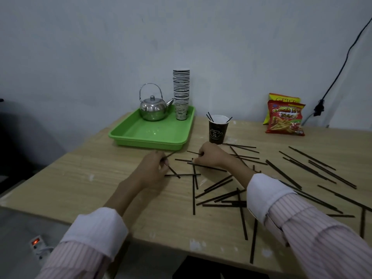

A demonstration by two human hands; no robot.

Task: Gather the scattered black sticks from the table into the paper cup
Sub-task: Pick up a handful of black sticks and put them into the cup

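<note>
Several black sticks (219, 198) lie scattered over the middle and right of the wooden table (84, 184). A dark paper cup (217, 129) stands upright behind my hands, with three sticks leaning inside it. My left hand (154, 170) pinches one black stick (174, 172) that runs from its fingertips. My right hand (209, 156) rests just in front of the cup, fingers curled around another black stick (193, 152) pointing left. Both sleeves are striped with white cuffs.
A green tray (149, 135) at the back left holds a steel kettle (154, 107) and a tall stack of paper cups (181, 93). Two red snack bags (285, 117) lean on the wall at the back right. A power strip (38, 248) lies on the floor.
</note>
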